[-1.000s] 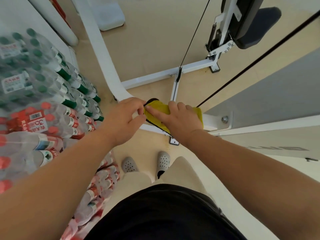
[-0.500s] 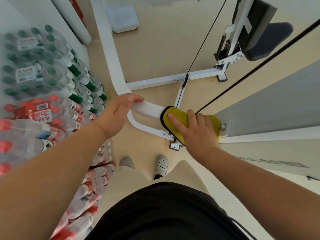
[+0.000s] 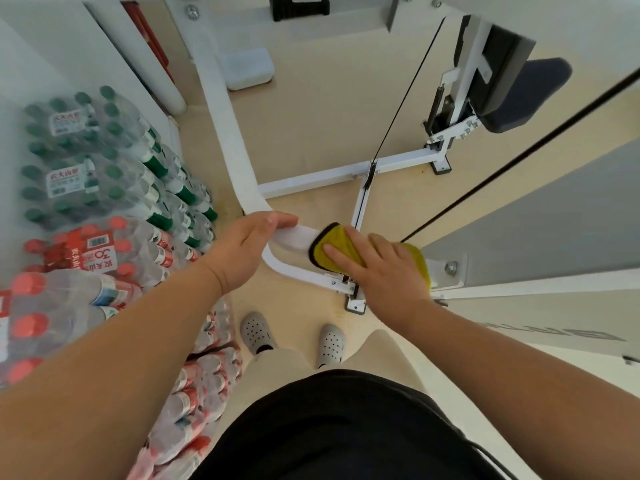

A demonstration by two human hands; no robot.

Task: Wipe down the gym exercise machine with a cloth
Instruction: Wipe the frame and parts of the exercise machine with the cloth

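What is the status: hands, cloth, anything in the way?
Right hand flat, pressing yellow cloth on white frame bar. Left hand grips the bar beside the cloth. Bottled-water packs close on left, not blocking.

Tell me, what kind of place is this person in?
Probably a gym or fitness room. A white machine frame stands on the floor with a thin black cable running down to it. A padded black seat is mounted on it, and wrapped packs of bottled water are stacked alongside.
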